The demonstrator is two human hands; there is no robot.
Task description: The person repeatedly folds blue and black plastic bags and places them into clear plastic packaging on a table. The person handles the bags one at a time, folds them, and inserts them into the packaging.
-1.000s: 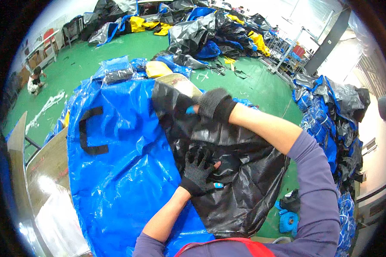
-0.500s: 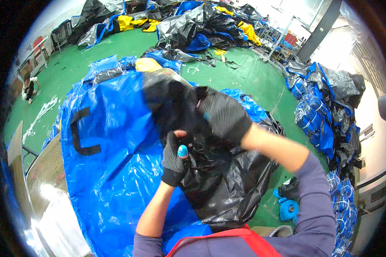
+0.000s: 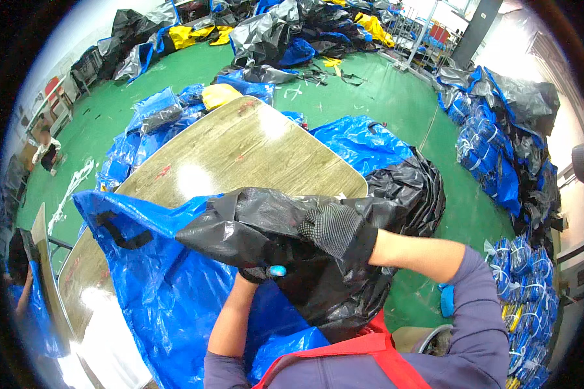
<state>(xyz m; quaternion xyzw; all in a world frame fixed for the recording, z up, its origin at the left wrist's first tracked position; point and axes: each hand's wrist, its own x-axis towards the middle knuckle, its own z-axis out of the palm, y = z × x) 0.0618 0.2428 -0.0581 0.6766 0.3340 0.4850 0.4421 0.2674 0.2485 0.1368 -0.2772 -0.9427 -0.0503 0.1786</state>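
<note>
A large blue and black plastic tarpaulin (image 3: 175, 295) hangs over the near part of the table, its black end folded up before me. My right hand (image 3: 334, 230), in a grey-black ribbed glove, is closed on the black upper fold. Lower and to the left, my left hand (image 3: 256, 273) is tucked into the black fold, closed on the sheet; most of its fingers are hidden. A small light-blue tip (image 3: 277, 270) shows at that hand; what it belongs to cannot be made out. A black C-shaped mark (image 3: 123, 233) lies on the sheet's blue left part.
The wood-grain tabletop (image 3: 240, 152) shows beyond the sheet. Crumpled black sheeting (image 3: 412, 194) hangs at its right edge. Tied blue bundles (image 3: 522, 292) are stacked at the right, and a sheeting heap (image 3: 266, 39) lies at the back. Another person (image 3: 47, 150) is at far left.
The sheet's far edge has been pulled toward me and folded over, baring the tabletop. My right hand has moved nearer; my left hand is lower and now mostly covered.
</note>
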